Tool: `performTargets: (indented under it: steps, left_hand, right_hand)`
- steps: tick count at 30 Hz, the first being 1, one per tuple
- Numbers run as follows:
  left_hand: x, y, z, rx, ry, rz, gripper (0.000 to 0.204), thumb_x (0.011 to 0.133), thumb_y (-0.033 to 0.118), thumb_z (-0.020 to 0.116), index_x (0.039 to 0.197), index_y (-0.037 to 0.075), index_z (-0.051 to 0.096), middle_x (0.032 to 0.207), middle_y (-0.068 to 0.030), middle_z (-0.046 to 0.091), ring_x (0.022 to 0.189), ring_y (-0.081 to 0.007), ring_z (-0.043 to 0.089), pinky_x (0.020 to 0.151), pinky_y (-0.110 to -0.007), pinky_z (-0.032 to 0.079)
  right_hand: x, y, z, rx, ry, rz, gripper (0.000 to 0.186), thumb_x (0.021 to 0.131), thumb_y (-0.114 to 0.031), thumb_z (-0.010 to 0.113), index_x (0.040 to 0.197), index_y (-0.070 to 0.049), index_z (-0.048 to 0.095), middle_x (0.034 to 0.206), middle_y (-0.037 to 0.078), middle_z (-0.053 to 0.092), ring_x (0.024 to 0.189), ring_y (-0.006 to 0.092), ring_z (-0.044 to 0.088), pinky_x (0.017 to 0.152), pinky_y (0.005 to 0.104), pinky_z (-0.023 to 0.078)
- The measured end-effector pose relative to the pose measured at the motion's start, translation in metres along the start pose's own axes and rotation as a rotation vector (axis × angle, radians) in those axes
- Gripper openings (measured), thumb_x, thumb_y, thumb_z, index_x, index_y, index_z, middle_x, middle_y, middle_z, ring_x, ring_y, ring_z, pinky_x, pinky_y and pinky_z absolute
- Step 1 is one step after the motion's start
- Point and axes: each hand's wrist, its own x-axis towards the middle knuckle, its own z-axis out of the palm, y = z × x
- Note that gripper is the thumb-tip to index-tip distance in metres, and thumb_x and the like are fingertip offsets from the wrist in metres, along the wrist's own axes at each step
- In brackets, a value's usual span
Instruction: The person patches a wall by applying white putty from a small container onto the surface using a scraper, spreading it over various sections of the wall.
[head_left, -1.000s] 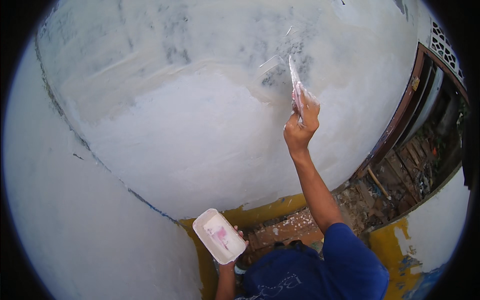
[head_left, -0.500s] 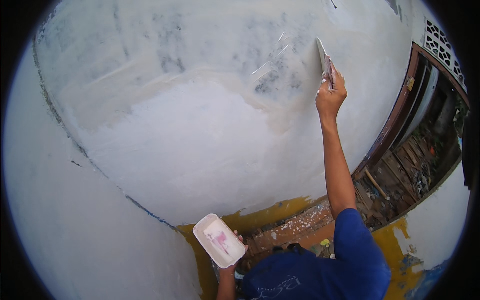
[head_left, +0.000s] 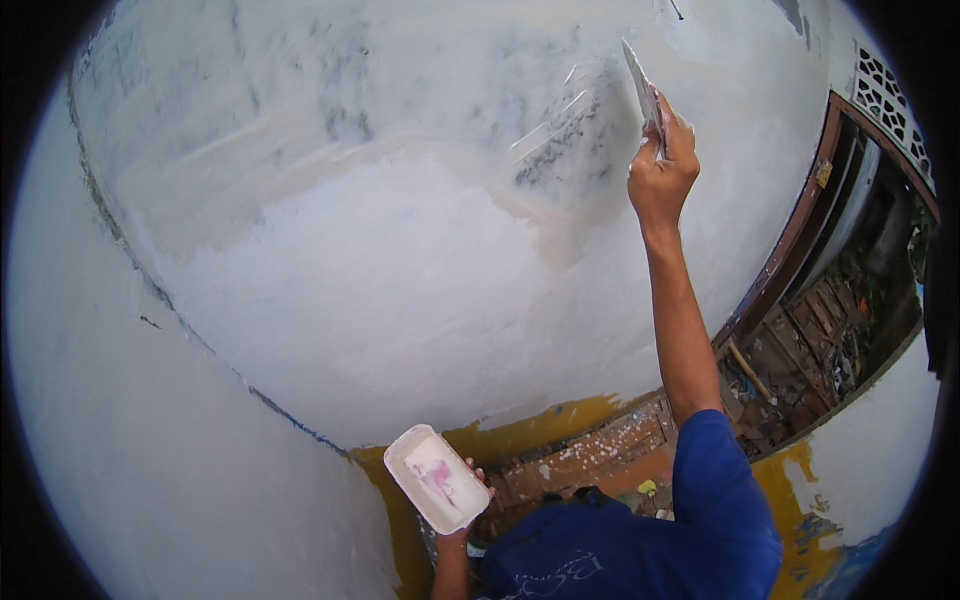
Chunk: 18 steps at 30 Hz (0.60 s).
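Head view, only one. My right hand [head_left: 663, 172] is up at the wall [head_left: 350, 290], fingers closed round a flat, thin-bladed spreader [head_left: 637, 78]; whitish stuff on my fingers. Blade points up and slightly left, just right of a dark mottled patch [head_left: 560, 150] with raised white ridges; can't tell whether its edge touches the wall. My left hand [head_left: 482, 479] is low, gripping a shallow pale tray [head_left: 403, 449] from behind; fingertips show at its right side, rest hidden. Tray is tilted, inside facing me, pink smear [head_left: 438, 479] in it, near the wall's yellow bottom band [head_left: 545, 425]. Blue shirt [head_left: 640, 545] on me. Off right: brown door frame [head_left: 797, 235], pierced vent block [head_left: 888, 105] above, stick [head_left: 750, 373] lying among debris below.
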Motion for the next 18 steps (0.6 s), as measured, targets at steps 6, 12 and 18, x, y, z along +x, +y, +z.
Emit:
performTargets:
  steps: [6,12,18]
  left_hand:
    - [-0.002,0.001,-0.007,-0.011,0.018,0.004,0.066,0.093,0.062,0.048,0.144,0.019,0.047,0.143,-0.0152,0.049,0.131,-0.0403,0.047,0.106,-0.073,0.03]
    - [0.002,0.0,-0.001,0.04,0.016,-0.024,0.066,0.093,0.061,0.049,0.144,0.019,0.047,0.144,-0.015,0.049,0.131,-0.0402,0.047,0.106,-0.072,0.03]
    - [-0.001,-0.003,0.0,0.003,-0.007,-0.031,0.066,0.093,0.06,0.05,0.144,0.018,0.047,0.144,-0.0157,0.049,0.131,-0.0403,0.046,0.106,-0.072,0.03]
  right_hand:
    - [-0.031,-0.022,0.026,-0.063,-0.145,-0.23,0.063,0.07,0.016,0.053,0.129,-0.005,0.061,0.118,0.014,0.064,0.108,0.0354,0.056,0.095,0.0431,0.045]
    - [-0.125,-0.088,0.023,0.276,-0.452,-0.044,0.067,0.068,0.018,0.055,0.13,-0.008,0.061,0.117,0.012,0.065,0.109,0.0356,0.057,0.094,0.0427,0.048]
    - [-0.125,-0.066,0.057,0.041,-0.151,-0.022,0.071,0.067,0.02,0.049,0.134,-0.003,0.058,0.13,0.015,0.058,0.123,0.0327,0.05,0.104,0.0411,0.033]
